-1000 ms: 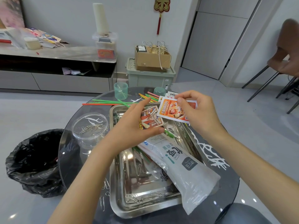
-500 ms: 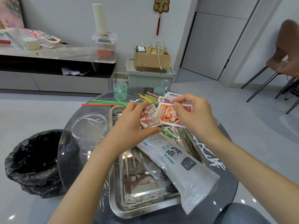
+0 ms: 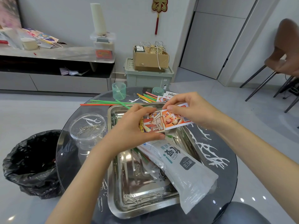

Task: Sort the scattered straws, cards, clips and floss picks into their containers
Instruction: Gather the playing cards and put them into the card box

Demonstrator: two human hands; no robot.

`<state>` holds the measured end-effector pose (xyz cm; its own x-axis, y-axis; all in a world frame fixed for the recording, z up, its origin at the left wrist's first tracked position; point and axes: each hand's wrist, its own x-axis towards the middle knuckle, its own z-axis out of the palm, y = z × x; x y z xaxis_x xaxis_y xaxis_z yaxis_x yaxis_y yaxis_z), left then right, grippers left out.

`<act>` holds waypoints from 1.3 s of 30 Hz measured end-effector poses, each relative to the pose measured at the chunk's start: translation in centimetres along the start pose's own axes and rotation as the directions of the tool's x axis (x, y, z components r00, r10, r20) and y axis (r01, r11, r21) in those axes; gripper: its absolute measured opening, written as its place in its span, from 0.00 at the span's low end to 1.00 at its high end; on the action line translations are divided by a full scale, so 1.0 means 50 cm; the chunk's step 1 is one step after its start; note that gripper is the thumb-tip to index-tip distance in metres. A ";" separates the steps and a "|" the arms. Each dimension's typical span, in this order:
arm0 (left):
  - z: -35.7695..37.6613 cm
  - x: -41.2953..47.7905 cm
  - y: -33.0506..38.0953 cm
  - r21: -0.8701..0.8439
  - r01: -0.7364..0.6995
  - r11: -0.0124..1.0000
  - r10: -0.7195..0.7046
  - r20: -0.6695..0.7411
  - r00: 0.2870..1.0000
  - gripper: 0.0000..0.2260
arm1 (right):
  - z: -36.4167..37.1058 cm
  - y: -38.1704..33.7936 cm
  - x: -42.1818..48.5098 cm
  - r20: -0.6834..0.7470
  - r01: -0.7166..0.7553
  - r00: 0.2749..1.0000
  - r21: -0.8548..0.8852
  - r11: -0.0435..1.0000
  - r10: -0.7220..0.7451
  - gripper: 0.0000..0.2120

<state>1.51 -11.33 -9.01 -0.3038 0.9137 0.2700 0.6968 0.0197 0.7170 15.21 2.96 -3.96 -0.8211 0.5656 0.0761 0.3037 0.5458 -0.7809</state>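
While the left hand [image 3: 129, 132] curls its fingers and thumb around a small colourful cardboard card box [image 3: 152, 123] above the 12 o'clock end of the square stainless-steel tray [image 3: 113, 204], the right hand [image 3: 191, 109] pinches an orange-printed playing card [image 3: 176, 120] between thumb and forefinger, its left edge at the box's open end. On the round dark glass table [image 3: 226, 180], green, orange and pink plastic straws [image 3: 103, 102] lie at 12 o'clock, a clear round plastic tub [image 3: 90, 141] holding metal paper clips [image 3: 87, 128] sits at 10 o'clock, and a long printed plastic bag [image 3: 186, 172] crosses the tray toward 5 o'clock
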 end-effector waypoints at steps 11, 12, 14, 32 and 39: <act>0.021 0.004 0.001 -0.028 -0.014 1.000 0.010 -0.131 0.991 0.33 | 0.109 0.001 0.023 0.114 -0.249 0.966 0.161 0.955 0.232 0.56; 0.020 0.005 -0.002 -0.021 -0.014 1.000 0.011 -0.146 0.989 0.33 | 0.109 0.006 0.020 0.131 -0.245 0.965 0.144 0.959 0.227 0.55; 0.019 0.010 -0.005 -0.014 -0.003 1.000 0.001 -0.193 0.981 0.31 | 0.106 0.016 0.007 0.110 -0.216 0.973 0.143 0.966 0.201 0.51; 0.025 0.027 -0.019 -0.018 -0.006 1.000 0.001 -0.246 0.969 0.30 | 0.109 0.021 -0.015 0.071 -0.085 0.994 0.016 0.996 0.083 0.40; 0.005 0.048 -0.040 0.035 0.075 0.997 -0.067 -0.193 0.979 0.19 | 0.041 0.064 0.044 0.005 -0.132 0.991 -0.022 0.991 0.132 0.39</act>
<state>-0.45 -9.06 -9.96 -0.4695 0.8146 0.3406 0.6942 0.1022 0.7125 13.36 4.69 -7.58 -0.7764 0.6295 -0.0312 0.4201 0.4799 -0.7702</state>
